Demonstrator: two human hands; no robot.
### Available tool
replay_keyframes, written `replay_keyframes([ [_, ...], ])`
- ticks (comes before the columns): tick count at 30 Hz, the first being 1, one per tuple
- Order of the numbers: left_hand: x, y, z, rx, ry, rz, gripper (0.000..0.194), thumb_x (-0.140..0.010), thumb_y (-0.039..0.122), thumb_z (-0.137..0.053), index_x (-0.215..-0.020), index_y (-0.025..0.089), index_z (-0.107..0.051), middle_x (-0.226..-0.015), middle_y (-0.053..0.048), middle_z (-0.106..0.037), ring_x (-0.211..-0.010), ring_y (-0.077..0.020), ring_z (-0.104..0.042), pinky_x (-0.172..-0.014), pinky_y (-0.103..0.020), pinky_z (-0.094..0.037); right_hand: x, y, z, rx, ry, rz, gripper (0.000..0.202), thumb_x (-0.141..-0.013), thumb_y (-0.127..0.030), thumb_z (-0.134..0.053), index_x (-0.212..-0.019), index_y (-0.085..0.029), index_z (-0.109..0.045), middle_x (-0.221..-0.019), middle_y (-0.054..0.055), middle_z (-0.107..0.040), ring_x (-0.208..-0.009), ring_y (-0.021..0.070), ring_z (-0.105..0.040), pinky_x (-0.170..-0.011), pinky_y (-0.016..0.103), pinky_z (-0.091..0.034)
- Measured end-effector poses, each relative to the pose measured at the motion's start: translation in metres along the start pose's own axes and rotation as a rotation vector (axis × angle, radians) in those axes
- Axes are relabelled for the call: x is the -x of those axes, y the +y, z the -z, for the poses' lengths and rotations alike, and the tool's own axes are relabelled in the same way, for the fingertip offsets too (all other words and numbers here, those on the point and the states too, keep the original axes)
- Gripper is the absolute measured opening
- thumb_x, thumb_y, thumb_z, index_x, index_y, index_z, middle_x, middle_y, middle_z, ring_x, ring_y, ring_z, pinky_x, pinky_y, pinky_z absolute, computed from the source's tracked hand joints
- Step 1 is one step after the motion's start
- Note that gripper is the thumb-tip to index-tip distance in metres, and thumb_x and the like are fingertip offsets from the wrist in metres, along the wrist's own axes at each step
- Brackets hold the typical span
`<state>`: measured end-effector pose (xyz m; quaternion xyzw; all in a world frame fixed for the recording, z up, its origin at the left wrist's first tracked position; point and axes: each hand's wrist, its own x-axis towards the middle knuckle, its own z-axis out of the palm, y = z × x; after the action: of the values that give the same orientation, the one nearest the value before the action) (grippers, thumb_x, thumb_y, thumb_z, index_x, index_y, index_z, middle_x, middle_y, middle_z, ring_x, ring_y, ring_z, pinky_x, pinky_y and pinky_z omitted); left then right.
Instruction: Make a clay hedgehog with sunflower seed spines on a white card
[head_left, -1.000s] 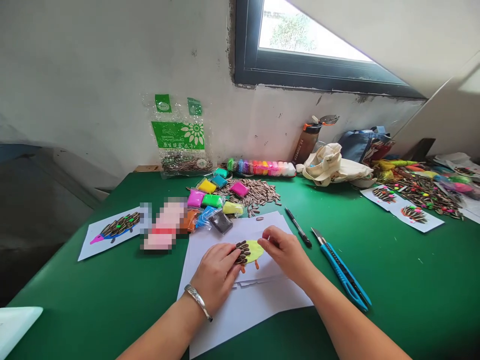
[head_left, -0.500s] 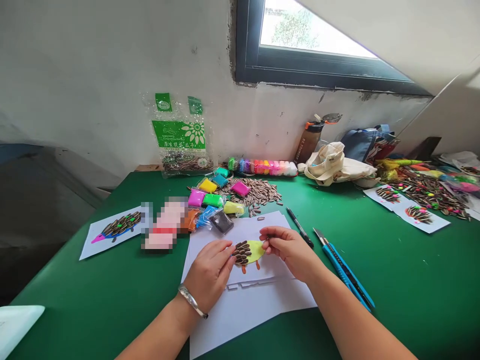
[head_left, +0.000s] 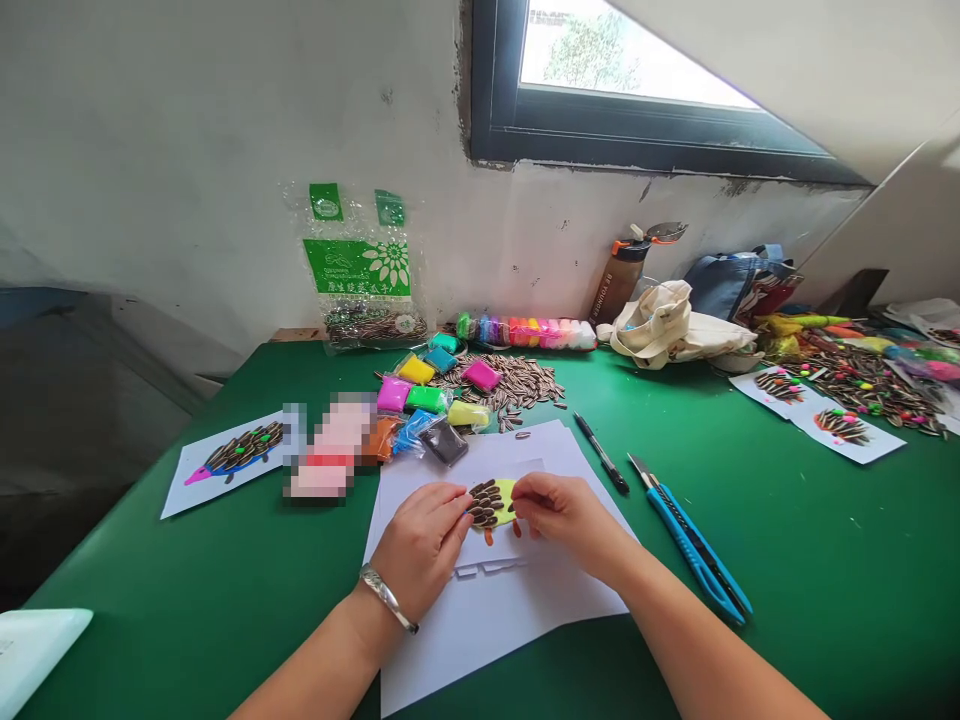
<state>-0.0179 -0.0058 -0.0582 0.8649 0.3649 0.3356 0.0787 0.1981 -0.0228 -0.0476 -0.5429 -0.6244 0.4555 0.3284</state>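
Okay, so front and centre on my feed is a lime-yellow clay oval partly covered in dark striped sunflower seeds (head_left: 495,504), with two stubby orange clay legs (head_left: 489,537) at its lower edge, all sitting on stacked white paper sheets (head_left: 457,640). The seeds bunch up on the left part; toward the right there's bare yellow. My view has the left hand (head_left: 421,535), the one with a silver bracelet (head_left: 388,600) on its wrist, lying loosely spread with its fingertips at the left end of the oval, not clenched on anything. The right hand (head_left: 559,520) has thumb and index finger pinched over the right end, on what looks to me like a single dark seed (head_left: 512,507). Just behind the paper I see small plastic-wrapped blocks of coloured clay (head_left: 425,401), next to a loose heap of striped seeds (head_left: 529,381). Right of the paper lie a black pen (head_left: 602,455) and a blue-handled utility knife (head_left: 694,541), blade pointing away. Off left is a white card with a pink-nosed, seed-covered hedgehog (head_left: 236,455). Way back, a clear-and-green plastic seed bag (head_left: 358,268) leans on the wall, and everything's on a green tabletop (head_left: 795,530).
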Motion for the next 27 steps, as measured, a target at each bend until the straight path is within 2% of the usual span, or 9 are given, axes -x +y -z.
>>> replay_keyframes([
  [4,0.001,0.001,-0.001,0.013,-0.002,-0.004,0.023,-0.087,0.016,-0.049,-0.102,0.015,-0.066,-0.099,-0.009,-0.069,-0.095,-0.0208,-0.062,-0.085,-0.038,-0.054,0.000,-0.001,-0.003,0.134,0.045,0.072,0.016,-0.080,-0.017,-0.046,-0.080,-0.021,-0.061,-0.064,-0.003,-0.063,-0.059,0.0111,-0.054,-0.056,0.021,-0.038],
  [9,0.002,0.004,-0.003,0.023,-0.008,0.002,0.024,-0.087,0.017,-0.048,-0.104,0.017,-0.065,-0.101,-0.008,-0.068,-0.096,-0.0210,-0.062,-0.086,-0.039,-0.054,-0.001,-0.002,-0.007,0.178,0.053,0.070,0.015,-0.082,-0.018,-0.045,-0.081,-0.021,-0.060,-0.062,-0.004,-0.063,-0.058,0.0119,-0.055,-0.056,0.021,-0.038],
  [16,0.004,0.002,-0.005,-0.001,-0.035,-0.010,0.025,-0.087,0.016,-0.048,-0.105,0.016,-0.065,-0.104,-0.009,-0.067,-0.099,-0.0223,-0.060,-0.088,-0.041,-0.053,-0.004,0.002,-0.016,0.320,0.120,0.088,0.015,-0.084,-0.020,-0.044,-0.077,-0.021,-0.058,-0.061,-0.003,-0.058,-0.056,0.0114,-0.050,-0.053,0.021,-0.034],
  [21,0.005,0.003,-0.006,-0.016,-0.050,-0.016,0.025,-0.087,0.017,-0.048,-0.105,0.016,-0.064,-0.104,-0.009,-0.067,-0.100,-0.0228,-0.060,-0.088,-0.042,-0.052,-0.005,0.003,-0.021,0.381,0.163,0.128,0.016,-0.085,-0.018,-0.044,-0.074,-0.020,-0.056,-0.068,-0.001,-0.058,-0.062,0.0118,-0.049,-0.057,0.021,-0.034],
  [27,0.004,0.005,-0.005,-0.019,-0.053,-0.007,0.024,-0.087,0.017,-0.049,-0.105,0.015,-0.064,-0.104,-0.009,-0.067,-0.099,-0.0229,-0.060,-0.088,-0.042,-0.052,-0.004,0.004,-0.022,0.469,0.150,0.191,0.014,-0.085,-0.015,-0.046,-0.076,-0.018,-0.056,-0.074,0.001,-0.057,-0.067,0.0129,-0.050,-0.061,0.022,-0.035],
])
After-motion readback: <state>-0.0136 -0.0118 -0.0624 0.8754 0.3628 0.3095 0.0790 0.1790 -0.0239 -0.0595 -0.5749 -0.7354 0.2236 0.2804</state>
